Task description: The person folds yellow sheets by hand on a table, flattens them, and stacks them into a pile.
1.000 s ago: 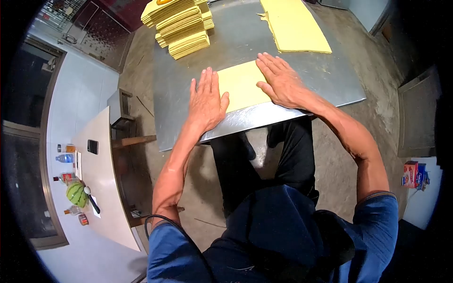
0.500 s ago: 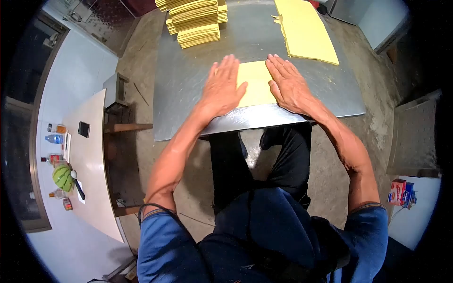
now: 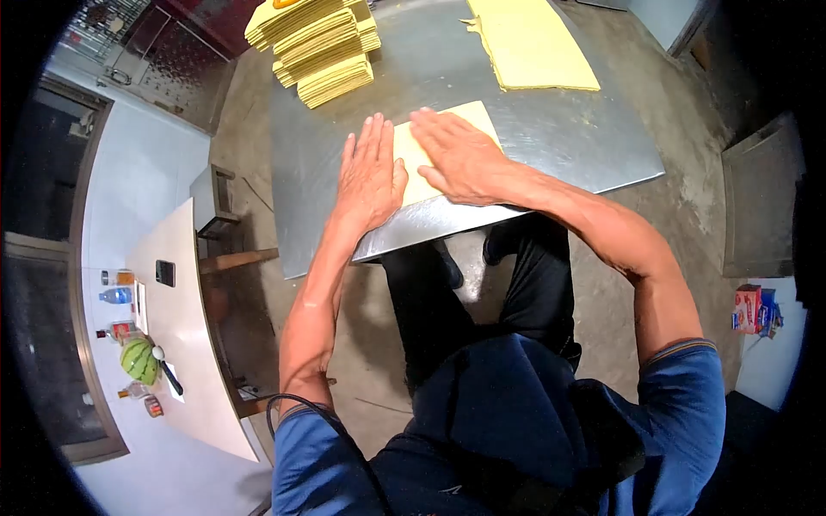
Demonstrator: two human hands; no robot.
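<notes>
A small yellow sheet (image 3: 413,155) lies flat near the front edge of the metal table. My left hand (image 3: 370,176) rests with straight fingers along its left side, covering that edge. Across the sheet's middle and right part lies my right hand (image 3: 460,159), flat, fingers stretched forward and thumb out. Neither hand grips anything. Beyond them, folded yellow sheets (image 3: 331,52) are piled in several bundles at the far left. A larger yellow sheet (image 3: 538,47) with a ragged left edge lies at the far right. The exact material of the sheets cannot be made out.
The metal table (image 3: 430,82) has a bare front edge close to my legs. On the left, a pale table (image 3: 194,318) holds a phone (image 3: 165,273), a watermelon (image 3: 139,361), a black-handled tool (image 3: 172,378) and several bottles. Red and blue packages (image 3: 755,310) are at the right.
My right hand has moved left from the sheet's right side onto its middle, closer to my left hand. The sheet now sits at a slant, and the whole view has turned somewhat.
</notes>
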